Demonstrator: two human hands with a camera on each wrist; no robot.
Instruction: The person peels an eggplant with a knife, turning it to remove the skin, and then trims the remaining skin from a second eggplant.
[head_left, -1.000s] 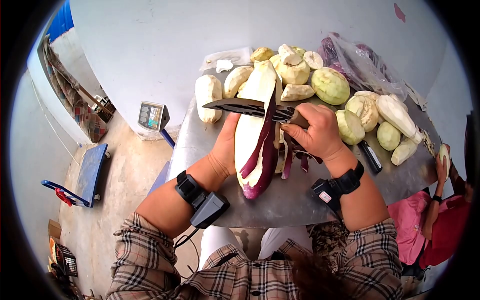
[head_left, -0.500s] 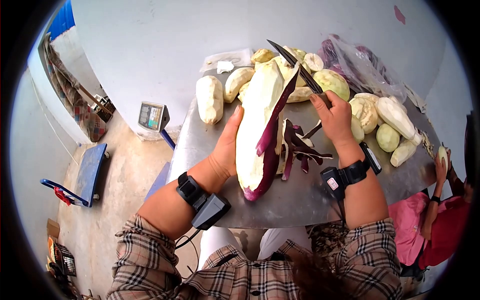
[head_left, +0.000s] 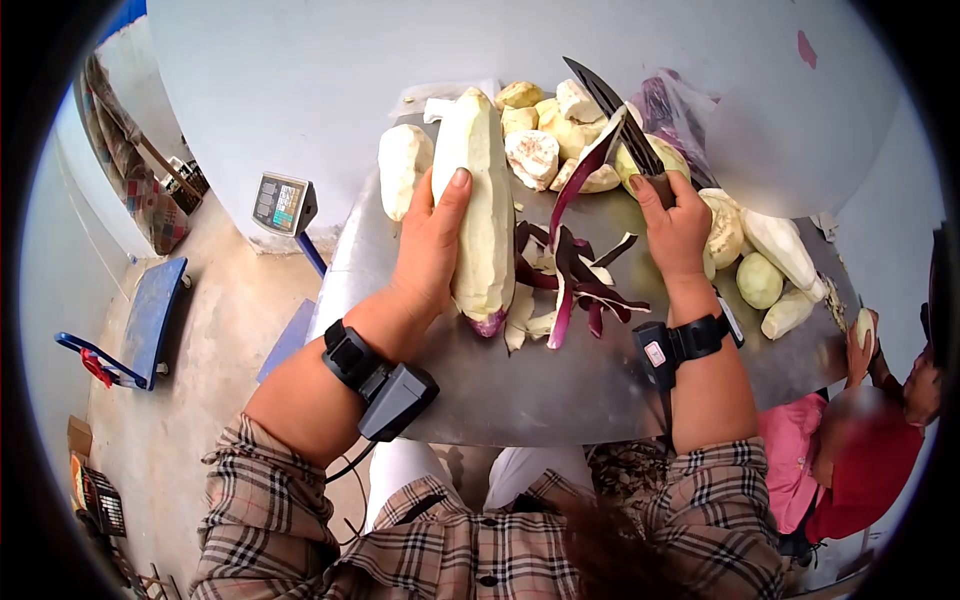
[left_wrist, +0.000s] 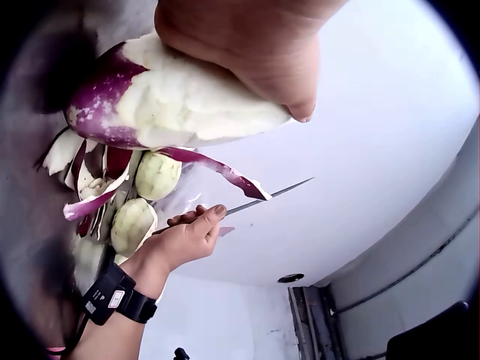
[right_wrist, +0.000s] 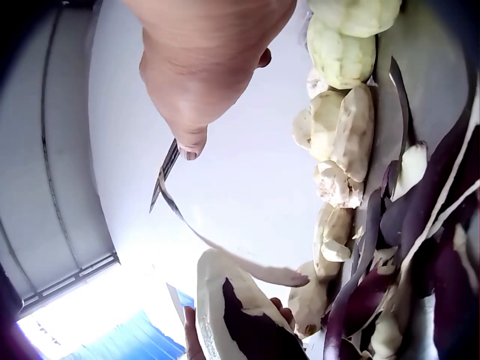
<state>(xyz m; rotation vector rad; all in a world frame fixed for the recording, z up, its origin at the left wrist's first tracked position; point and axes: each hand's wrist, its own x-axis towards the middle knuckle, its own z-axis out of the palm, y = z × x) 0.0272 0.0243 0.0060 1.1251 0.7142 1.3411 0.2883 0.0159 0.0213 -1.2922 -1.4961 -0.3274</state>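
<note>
My left hand [head_left: 430, 240] grips a large, mostly peeled eggplant [head_left: 480, 200], tilted upright over the metal table. Purple skin remains at its near end, and the right wrist view shows a dark patch of skin [right_wrist: 251, 322] on another side. In my right hand [head_left: 680, 225], a dark-bladed knife [head_left: 605, 95] points up and away, apart from the eggplant. A long purple strip of peel [head_left: 590, 165] hangs from the blade. Beneath it, a heap of peels [head_left: 590, 285] lies on the table between my hands. The knife's handle is mostly hidden by my fingers.
Several peeled eggplants [head_left: 570, 130] line the table's back, with more at the right [head_left: 780, 245]. A plastic bag of purple eggplants [head_left: 675, 110] stands behind them. A scale display [head_left: 283, 205] and blue cart [head_left: 155, 320] are at left; another person [head_left: 860, 460] is at right.
The knife has left the eggplant and swung up and right, carrying a strip of peel. My left hand has shifted left and turned the eggplant, its peeled side now facing me.
</note>
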